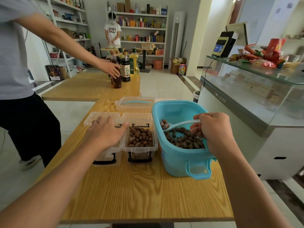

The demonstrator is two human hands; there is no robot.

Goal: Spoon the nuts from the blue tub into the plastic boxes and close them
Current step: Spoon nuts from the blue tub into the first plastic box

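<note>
A: So the right hand [212,130] was pinching a pale blue spoon [179,124] over the blue tub [182,159], couple of nuts [164,124] sitting in the bowl of it.

B: And the left hand [107,132]?

A: Lying flat across the left plastic box [108,156], fingers spread. The box next to it [140,145] was open and pretty much full. Spare lid [135,104] lay behind them on the wooden table [139,191].

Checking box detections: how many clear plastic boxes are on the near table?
2, side by side left of the blue plastic tub. The right clear plastic box is open and nearly full of brown nuts. The left clear plastic box is mostly hidden under the left hand.
</note>
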